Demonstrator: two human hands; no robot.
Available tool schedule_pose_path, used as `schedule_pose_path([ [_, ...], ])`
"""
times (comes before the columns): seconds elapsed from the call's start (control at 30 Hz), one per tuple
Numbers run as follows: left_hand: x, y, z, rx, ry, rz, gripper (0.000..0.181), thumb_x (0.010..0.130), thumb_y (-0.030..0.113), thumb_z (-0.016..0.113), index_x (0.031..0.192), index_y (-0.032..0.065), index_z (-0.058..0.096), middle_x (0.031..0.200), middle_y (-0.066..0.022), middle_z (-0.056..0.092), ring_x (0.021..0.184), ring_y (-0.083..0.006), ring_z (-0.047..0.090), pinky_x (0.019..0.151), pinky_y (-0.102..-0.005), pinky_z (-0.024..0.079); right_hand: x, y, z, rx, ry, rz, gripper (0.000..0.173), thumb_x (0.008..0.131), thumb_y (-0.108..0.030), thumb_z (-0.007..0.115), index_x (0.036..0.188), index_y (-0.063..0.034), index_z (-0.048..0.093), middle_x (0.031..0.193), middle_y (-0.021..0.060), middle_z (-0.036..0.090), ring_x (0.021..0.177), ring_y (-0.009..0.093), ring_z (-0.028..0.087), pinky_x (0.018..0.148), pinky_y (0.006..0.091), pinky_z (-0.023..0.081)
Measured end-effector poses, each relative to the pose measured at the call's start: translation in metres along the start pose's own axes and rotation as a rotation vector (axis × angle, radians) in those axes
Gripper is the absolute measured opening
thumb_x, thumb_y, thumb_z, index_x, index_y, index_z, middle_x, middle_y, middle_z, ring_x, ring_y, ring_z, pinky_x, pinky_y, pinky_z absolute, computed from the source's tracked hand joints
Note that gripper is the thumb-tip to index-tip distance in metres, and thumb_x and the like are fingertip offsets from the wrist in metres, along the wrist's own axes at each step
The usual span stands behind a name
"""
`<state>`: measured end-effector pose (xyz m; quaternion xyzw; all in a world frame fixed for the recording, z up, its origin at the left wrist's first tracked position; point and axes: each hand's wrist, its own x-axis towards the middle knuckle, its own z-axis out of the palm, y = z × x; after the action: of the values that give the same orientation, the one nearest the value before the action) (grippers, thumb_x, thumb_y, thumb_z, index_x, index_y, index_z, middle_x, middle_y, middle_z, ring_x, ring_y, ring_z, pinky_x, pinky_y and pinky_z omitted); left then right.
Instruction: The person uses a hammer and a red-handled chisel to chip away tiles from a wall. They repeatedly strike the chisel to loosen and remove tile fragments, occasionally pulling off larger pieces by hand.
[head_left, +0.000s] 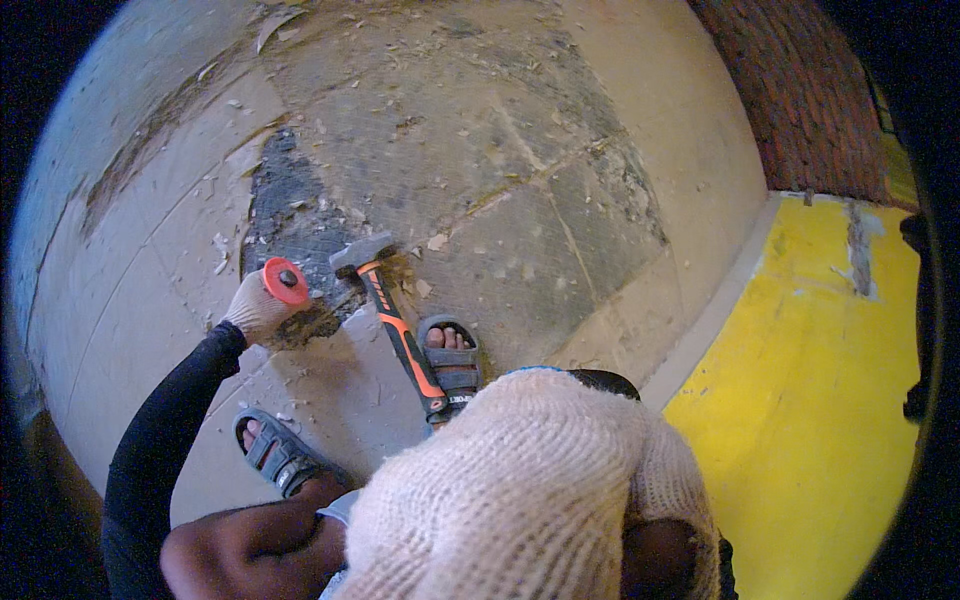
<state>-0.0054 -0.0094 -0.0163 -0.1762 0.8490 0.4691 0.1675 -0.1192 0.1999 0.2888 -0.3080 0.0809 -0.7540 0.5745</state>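
My left hand (262, 304), in a pale knit glove, is closed around a chisel, with its round red hand guard (293, 271) and dark struck end (287, 278) facing up. Its tip is hidden below. Just right of it lies a club hammer (394, 319) with a grey steel head and a black and orange handle, the handle end against my right sandal. My right hand (510, 480), in a like knit glove, is raised very close to the camera and fills the lower middle; its fingers cannot be made out. A dark rounded thing (606, 381) shows behind it.
Broken tile chips (437, 241) and dust are strewn over a rough, dark patch of exposed floor bed (480, 187). Pale floor tiles (150, 277) surround it. My sandalled feet (450, 356) stand near the hammer. At right are a yellow wall (810, 375) and a dark reddish ribbed surface (810, 97).
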Motion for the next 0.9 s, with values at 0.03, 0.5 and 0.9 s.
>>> schedule_pose_path([
  [0.03,0.0,0.0,0.0,-0.011,-0.005,-0.019,0.038,0.078,0.03,0.085,0.102,0.0046,0.071,0.096,-0.01,0.074,0.088,-0.0216,0.069,0.082,-0.0365,0.055,0.002,0.001,0.0,-0.013,-0.003,0.006,0.024,0.087,-0.014,0.076,0.106,-0.0047,0.064,0.1,0.0122,0.069,0.085,0.018,0.065,0.08,0.0316,0.054],
  [0.5,0.001,0.0,0.0,0.008,-0.011,0.017,0.029,0.08,0.02,0.082,0.101,0.0044,0.07,0.098,-0.0067,0.073,0.091,-0.0167,0.067,0.086,-0.0349,0.054,0.003,-0.006,-0.007,-0.257,0.187,0.084,0.024,0.087,-0.011,0.078,0.106,-0.0037,0.065,0.099,0.0083,0.07,0.087,0.017,0.067,0.083,0.0326,0.055],
  [0.9,0.01,0.02,-0.026,-0.281,-0.418,-0.167,0.045,0.088,0.022,0.084,0.128,0.0103,0.068,0.115,0.0026,0.072,0.103,-0.0102,0.064,0.09,-0.0298,0.054,-0.138,0.049,-0.151,-1.808,0.991,0.899,0.051,0.074,-0.032,0.087,0.111,-0.002,0.069,0.101,0.014,0.073,0.092,0.026,0.072,0.082,0.0388,0.057],
])
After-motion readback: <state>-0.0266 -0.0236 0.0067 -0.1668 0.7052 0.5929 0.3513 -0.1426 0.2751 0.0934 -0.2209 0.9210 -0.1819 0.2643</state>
